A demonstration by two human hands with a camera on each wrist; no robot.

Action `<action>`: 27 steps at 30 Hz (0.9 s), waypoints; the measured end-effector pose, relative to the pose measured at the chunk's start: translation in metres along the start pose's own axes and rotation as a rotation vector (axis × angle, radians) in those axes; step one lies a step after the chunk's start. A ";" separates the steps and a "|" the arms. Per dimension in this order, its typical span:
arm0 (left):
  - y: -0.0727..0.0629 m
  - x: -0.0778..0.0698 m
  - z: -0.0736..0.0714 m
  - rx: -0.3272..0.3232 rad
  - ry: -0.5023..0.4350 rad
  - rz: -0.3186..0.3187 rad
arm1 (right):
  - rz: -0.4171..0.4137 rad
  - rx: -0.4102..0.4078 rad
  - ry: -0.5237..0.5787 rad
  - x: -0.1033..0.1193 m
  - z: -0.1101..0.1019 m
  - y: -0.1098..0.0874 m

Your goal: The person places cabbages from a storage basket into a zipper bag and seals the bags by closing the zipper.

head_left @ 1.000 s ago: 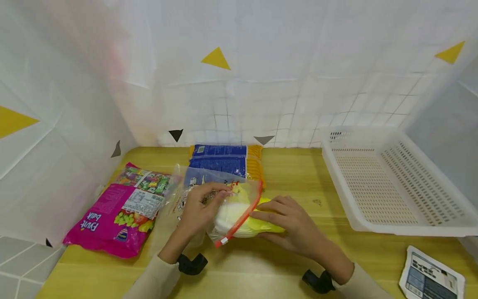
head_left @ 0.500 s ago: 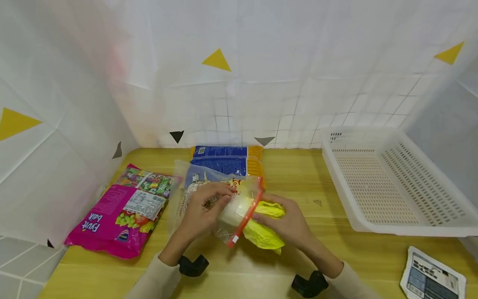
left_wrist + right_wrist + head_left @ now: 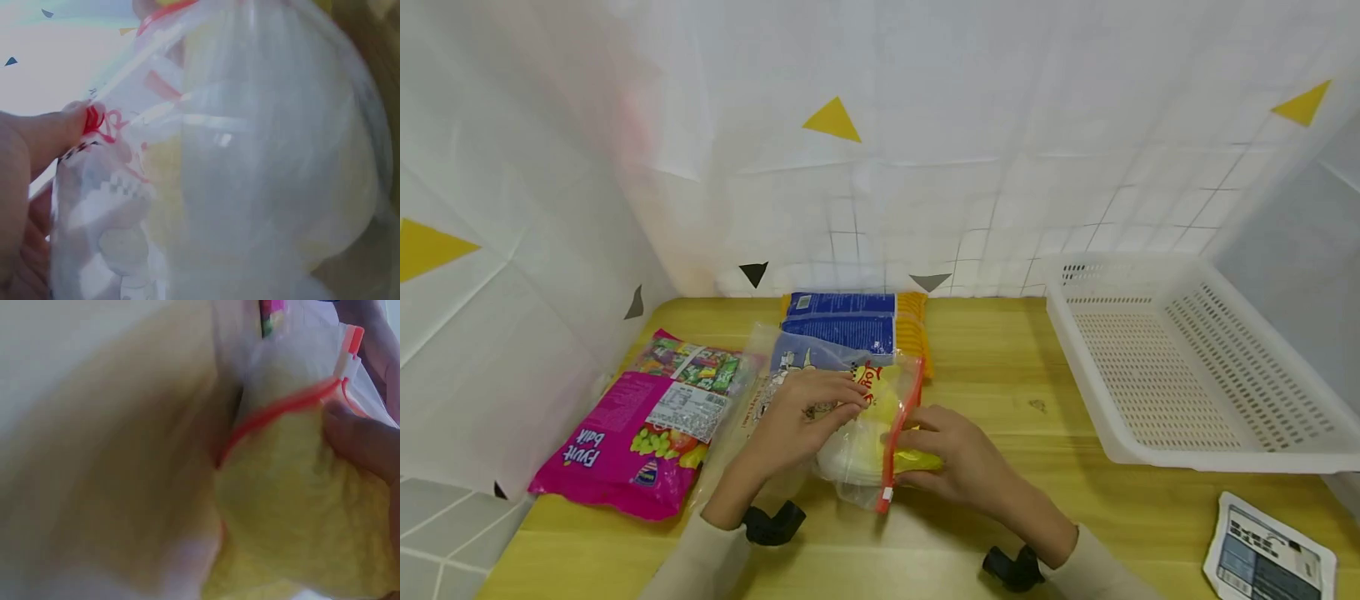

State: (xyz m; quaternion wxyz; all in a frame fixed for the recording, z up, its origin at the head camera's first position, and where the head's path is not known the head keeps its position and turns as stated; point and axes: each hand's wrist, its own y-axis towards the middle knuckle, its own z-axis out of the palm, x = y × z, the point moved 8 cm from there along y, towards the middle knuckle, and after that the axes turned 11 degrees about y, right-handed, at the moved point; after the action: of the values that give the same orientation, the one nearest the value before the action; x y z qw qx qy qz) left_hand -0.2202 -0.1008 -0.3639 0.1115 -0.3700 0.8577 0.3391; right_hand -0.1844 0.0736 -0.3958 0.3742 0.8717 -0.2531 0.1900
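Observation:
A clear zip bag (image 3: 861,493) with a red zipper and white slider lies between my hands, printed with red letters and drawings. My left hand (image 3: 797,417) pinches its upper side; the left wrist view shows the thumb (image 3: 56,131) on the film. Inside shows a soft white and yellow bundle (image 3: 281,494), its kind unclear, which sticks out through the bag's mouth. My right hand (image 3: 958,458) grips the bundle at the red zipper, with the thumb (image 3: 362,437) beside the slider in the right wrist view. Its far fingers are partly hidden.
A pink candy bag (image 3: 625,442) lies at the left, touching or close to the zip bag. Behind stands a blue and orange packet (image 3: 842,321) against the white sheet. A white perforated basket (image 3: 1078,392) is at the right, with a white and dark pouch (image 3: 1270,550) before it.
My right hand shifted its hold on the yellow bundle and moved left toward the bag. Less yellow now shows outside the zipper. The left hand keeps its place on the bag.

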 end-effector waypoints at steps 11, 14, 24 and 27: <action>0.000 0.001 -0.004 -0.013 0.047 -0.022 | 0.024 0.135 -0.133 0.001 -0.007 0.005; 0.000 0.001 -0.005 -0.023 0.037 -0.032 | 0.012 0.144 -0.141 0.001 -0.010 0.006; 0.000 0.005 0.000 -0.020 -0.034 -0.129 | 0.549 0.001 0.556 -0.043 -0.006 0.000; 0.001 0.002 -0.001 -0.030 -0.026 -0.110 | 0.609 -0.062 0.562 -0.046 0.002 0.000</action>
State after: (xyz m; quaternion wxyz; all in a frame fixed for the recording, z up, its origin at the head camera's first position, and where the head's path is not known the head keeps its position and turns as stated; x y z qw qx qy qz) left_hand -0.2223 -0.1024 -0.3640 0.1357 -0.4136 0.8294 0.3501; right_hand -0.2212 0.0861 -0.4210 0.3813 0.6596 -0.3930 0.5149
